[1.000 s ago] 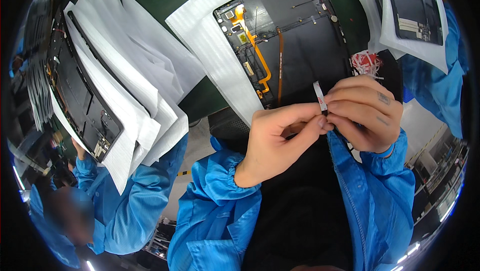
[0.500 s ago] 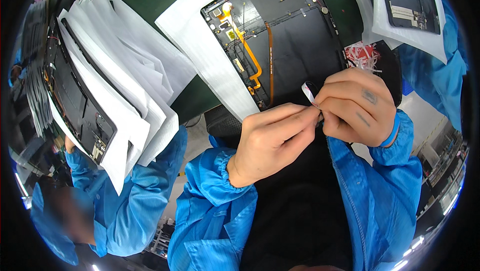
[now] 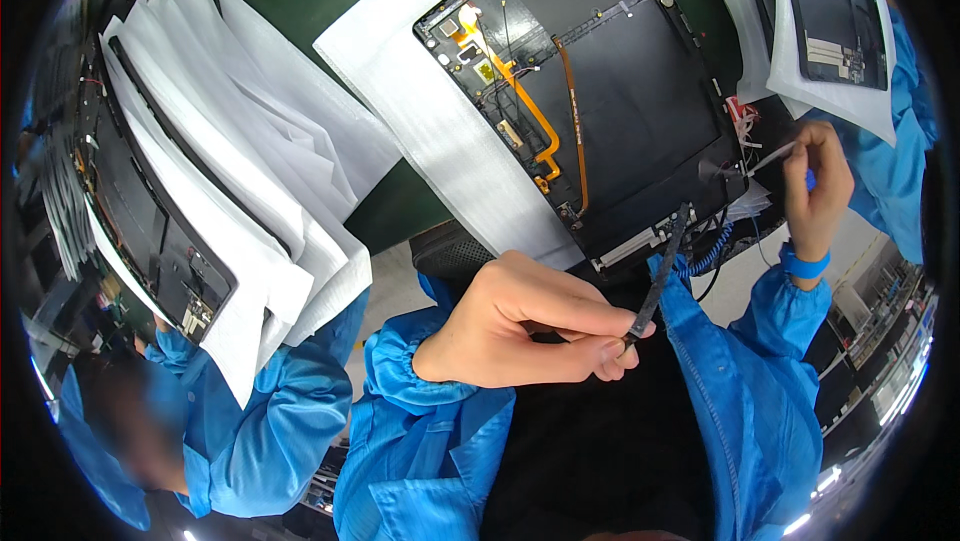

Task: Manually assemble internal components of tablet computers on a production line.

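Note:
My left hand (image 3: 530, 326) pinches the lower end of a narrow black strip (image 3: 660, 281), which slants up and away toward the near edge of an opened device housing (image 3: 630, 91). That housing is black and flat, with orange ribbon cables (image 3: 538, 121) on its left half. It lies on a white foam sheet (image 3: 400, 71). Off to the right, my right hand (image 3: 822, 191) has its fingertips closed on a thin whitish strip of film (image 3: 770, 159), beside the housing's right corner. A blue band circles my right wrist.
Panels between white foam sheets (image 3: 290, 141) stand at left, beside a person in blue (image 3: 270, 401). More wrapped panels (image 3: 835, 21) are at the upper right, near another blue sleeve (image 3: 905, 111). White scraps on red (image 3: 742, 116) and a coiled blue cord (image 3: 712, 251) lie near the housing.
My hands were together over the housing's near edge. The right has moved away to the right with the whitish strip; the left has come slightly nearer, keeping the black strip.

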`<state>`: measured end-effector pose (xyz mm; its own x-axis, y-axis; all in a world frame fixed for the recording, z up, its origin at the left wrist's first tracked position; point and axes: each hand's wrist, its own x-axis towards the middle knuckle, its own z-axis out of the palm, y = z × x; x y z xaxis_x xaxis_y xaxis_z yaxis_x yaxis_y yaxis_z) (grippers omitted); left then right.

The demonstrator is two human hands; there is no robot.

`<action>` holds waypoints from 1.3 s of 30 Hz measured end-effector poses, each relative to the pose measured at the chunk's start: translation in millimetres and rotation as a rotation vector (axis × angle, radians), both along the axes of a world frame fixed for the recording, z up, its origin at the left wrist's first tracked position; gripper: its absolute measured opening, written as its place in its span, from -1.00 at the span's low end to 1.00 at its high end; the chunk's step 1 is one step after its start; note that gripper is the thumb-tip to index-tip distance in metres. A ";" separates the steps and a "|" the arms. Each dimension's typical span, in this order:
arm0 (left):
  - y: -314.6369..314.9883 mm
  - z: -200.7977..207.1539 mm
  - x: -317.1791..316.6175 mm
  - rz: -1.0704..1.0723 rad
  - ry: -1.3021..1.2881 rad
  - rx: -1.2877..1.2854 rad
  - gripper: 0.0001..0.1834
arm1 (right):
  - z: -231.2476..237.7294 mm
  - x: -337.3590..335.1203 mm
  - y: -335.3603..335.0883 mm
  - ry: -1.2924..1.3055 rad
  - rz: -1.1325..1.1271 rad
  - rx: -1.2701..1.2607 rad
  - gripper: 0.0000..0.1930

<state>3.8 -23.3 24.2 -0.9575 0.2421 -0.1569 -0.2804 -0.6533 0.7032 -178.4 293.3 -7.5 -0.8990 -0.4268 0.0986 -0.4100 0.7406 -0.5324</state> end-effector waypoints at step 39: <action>-1.4 -17.8 -37.6 -0.004 0.479 -1.912 -0.41 | 21.8 -62.5 -185.7 -0.044 0.624 -0.389 -0.84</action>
<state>-33.8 -24.6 6.4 -0.9933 0.1007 0.0565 0.1145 0.9210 0.3725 -240.9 107.6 14.3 -0.5070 -0.8018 0.3164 -0.6657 0.1312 -0.7346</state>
